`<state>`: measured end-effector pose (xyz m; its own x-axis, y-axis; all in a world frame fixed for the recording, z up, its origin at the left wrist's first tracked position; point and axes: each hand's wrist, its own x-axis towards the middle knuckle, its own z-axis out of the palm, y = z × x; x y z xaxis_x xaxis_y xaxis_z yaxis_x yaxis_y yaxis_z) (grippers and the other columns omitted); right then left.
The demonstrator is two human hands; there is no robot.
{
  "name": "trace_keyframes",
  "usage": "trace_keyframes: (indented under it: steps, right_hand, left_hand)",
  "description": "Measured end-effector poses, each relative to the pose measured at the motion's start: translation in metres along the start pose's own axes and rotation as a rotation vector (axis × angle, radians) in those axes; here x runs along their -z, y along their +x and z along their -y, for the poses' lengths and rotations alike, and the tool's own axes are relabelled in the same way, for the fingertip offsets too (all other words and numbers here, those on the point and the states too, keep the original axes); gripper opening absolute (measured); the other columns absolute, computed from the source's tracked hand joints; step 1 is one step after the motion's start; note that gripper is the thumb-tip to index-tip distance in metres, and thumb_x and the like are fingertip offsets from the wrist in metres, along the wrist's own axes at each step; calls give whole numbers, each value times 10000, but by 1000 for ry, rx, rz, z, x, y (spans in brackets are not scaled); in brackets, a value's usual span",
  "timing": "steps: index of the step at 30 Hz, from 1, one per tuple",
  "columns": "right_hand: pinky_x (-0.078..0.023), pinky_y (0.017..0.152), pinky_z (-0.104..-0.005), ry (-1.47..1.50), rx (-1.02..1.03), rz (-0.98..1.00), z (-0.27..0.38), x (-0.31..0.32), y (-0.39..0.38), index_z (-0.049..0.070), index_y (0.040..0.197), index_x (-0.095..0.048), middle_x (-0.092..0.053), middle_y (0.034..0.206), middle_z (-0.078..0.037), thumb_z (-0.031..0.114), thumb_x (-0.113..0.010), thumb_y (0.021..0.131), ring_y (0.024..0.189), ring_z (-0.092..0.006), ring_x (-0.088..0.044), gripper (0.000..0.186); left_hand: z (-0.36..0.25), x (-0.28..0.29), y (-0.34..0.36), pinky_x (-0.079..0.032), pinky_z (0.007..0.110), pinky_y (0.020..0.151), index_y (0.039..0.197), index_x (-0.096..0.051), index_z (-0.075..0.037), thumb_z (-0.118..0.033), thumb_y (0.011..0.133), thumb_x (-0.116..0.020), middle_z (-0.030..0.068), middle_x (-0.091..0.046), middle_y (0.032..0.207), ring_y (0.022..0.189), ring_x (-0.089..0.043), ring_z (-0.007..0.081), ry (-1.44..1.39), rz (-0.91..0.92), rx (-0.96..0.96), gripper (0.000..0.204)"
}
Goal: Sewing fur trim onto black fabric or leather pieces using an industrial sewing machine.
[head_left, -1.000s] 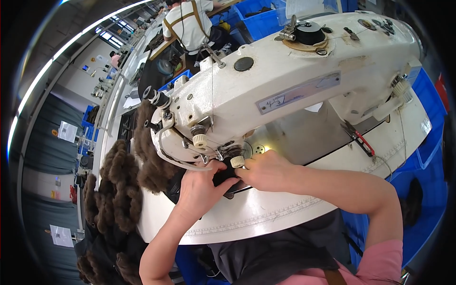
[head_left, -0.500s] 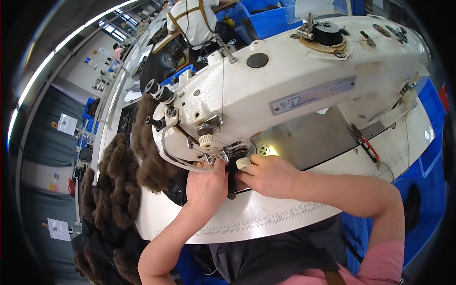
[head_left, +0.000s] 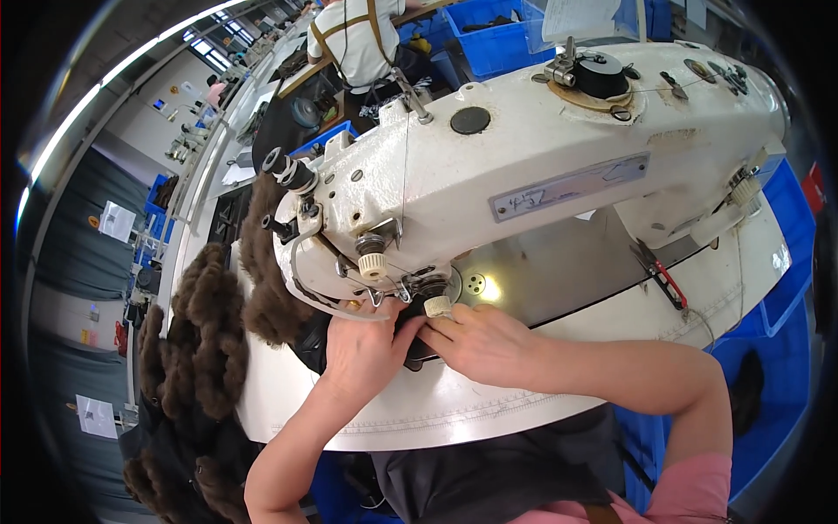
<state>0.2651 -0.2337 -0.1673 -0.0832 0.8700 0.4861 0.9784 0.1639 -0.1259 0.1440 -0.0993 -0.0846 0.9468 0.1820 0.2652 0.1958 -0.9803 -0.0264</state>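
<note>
My left hand (head_left: pixel 360 354) is at the needle end of a white sewing machine (head_left: pixel 541 144), closed on black fabric (head_left: pixel 309 344). Its thumb reaches over to my right hand (head_left: pixel 487 346), and some of its fingers disappear behind the machine's head. My right hand is bent in a pinch beside the white knob (head_left: pixel 438 306), its fingertips partly hidden, gripping the fabric's edge. Brown fur trim (head_left: pixel 269 279) is bunched left of the machine head, next to the black fabric. The stitching spot itself is out of sight.
Red-handled thread snips (head_left: pixel 663 278) lie on the machine bed at right. More fur-trimmed black pieces (head_left: pixel 209 332) hang over the table's left side. Blue bins (head_left: pixel 768 288) stand at right and beyond the machine. A person in a white shirt (head_left: pixel 353 39) sits farther off.
My hands have drawn together, the left thumb now meeting the right fingers where dark fabric showed between them. The whole view has shifted slightly.
</note>
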Motion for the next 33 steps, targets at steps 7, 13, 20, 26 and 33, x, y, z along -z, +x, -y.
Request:
trace_keyframes:
  steps: [7, 13, 20, 26, 33]
  right_hand:
    - [-504, 593, -279, 45, 8, -56, -2, -5, 0, 12, 1063, -620, -633, 1094, -116, 136, -606, 748, 764, -180, -587, 339]
    - [-510, 605, -290, 0, -12, -52, 1, -4, 2, 22, 1103, -641, -641, 894, -54, 172, -631, 774, 752, -175, -595, 362]
    - [-500, 530, -319, 1, 9, 24, -1, 8, 6, 8, 1150, -617, -669, 886, -93, 177, -644, 764, 677, -202, -622, 423]
    - [-481, 476, -331, 86, -96, 155, 5, 1, 15, -8, 1087, -615, -660, 831, -100, 224, -649, 754, 604, -219, -632, 407]
    - [-491, 467, -327, 62, -13, 37, 2, -3, 13, 15, 903, -631, -617, 808, -110, 208, -618, 787, 549, -195, -612, 226]
  left_hand:
    - [4, -15, -5, -455, 411, 669, 822, -621, -6, -97, 797, -636, 125, -584, 730, 689, -565, 311, 245, -92, -124, 96]
    - [-1, -18, -6, -465, 421, 635, 779, -614, 9, -46, 762, -612, 153, -593, 756, 699, -589, 326, 173, -75, -58, 58]
    - [-1, -9, -4, -435, 428, 570, 683, -596, -30, -54, 742, -640, 132, -578, 678, 633, -562, 314, 121, 18, 45, 78]
    - [-2, -16, -4, -430, 392, 598, 729, -643, -65, -72, 685, -699, 68, -593, 702, 652, -574, 263, 28, -149, -57, 72]
    - [-4, -15, -12, -451, 351, 682, 924, -711, -57, -88, 695, -644, 47, -630, 809, 765, -597, 210, 134, -117, -153, 241]
